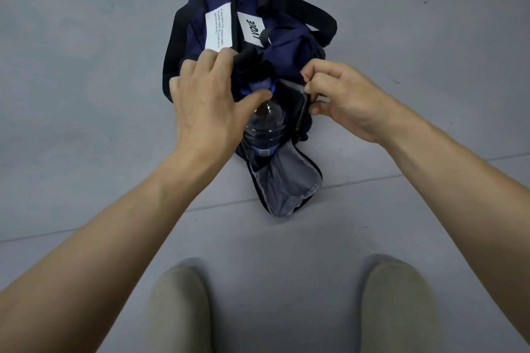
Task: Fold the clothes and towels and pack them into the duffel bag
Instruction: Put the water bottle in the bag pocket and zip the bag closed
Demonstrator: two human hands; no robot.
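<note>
Partly under left grip, duffel bag

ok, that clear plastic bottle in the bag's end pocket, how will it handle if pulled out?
The clear plastic water bottle looks filled, so probably heavy for its size. Smooth round wall: likely slippery, and apt to roll on the grey floor.
</note>
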